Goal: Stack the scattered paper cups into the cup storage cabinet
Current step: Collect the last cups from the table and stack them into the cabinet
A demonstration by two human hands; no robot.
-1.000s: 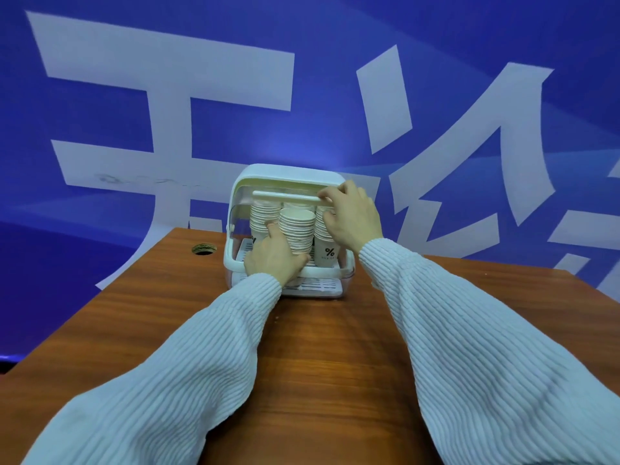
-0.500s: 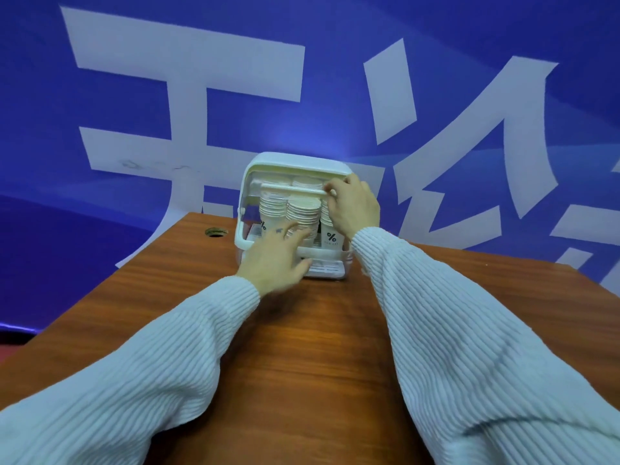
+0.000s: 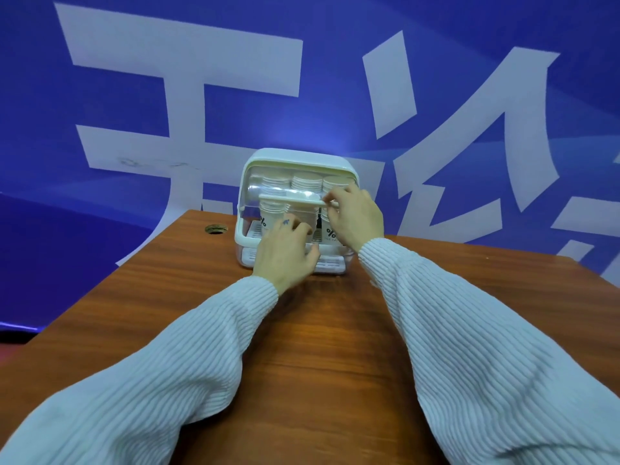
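Three paper cup stacks [image 3: 303, 186] inside one cabinet [image 3: 298, 159], right hand [image 3: 355, 218] pinching its door handle [image 3: 288, 199], left hand [image 3: 285, 256] relaxed.

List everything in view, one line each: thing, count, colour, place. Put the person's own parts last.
cup storage cabinet: one, white with clear lid, far table edge.
lid handle: one, white bar, across the cabinet front.
paper cup stacks: three visible, white, inside the cabinet.
table: one, brown wood, foreground.
cable hole: one, left of the cabinet.
backdrop: one, blue with white characters, behind.
left hand: at the cabinet's base.
right hand: pinches the lid handle.
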